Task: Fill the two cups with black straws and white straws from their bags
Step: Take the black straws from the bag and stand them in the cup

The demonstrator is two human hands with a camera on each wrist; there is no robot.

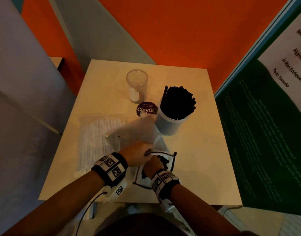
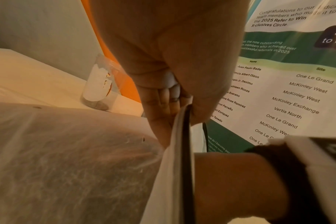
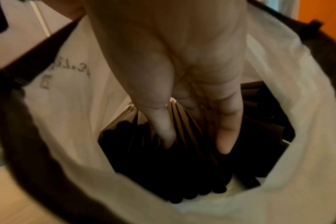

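Low in the head view the left hand (image 1: 137, 155) clamps thumb and fingers (image 2: 163, 98) on the black-edged rim of the frosted bag (image 1: 139, 132), and the right hand (image 1: 153, 163) is sunk in its mouth, thumb and fingers (image 3: 226, 136) closed around a bunch of black straws (image 3: 173, 174). Above stand 1 empty clear cup (image 1: 137, 84) and 1 cup of black straws (image 1: 168, 125); the white-straw bag (image 1: 97, 142) lies left.

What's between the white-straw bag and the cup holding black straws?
The frosted bag, pinched by the left hand; the head view shows it.
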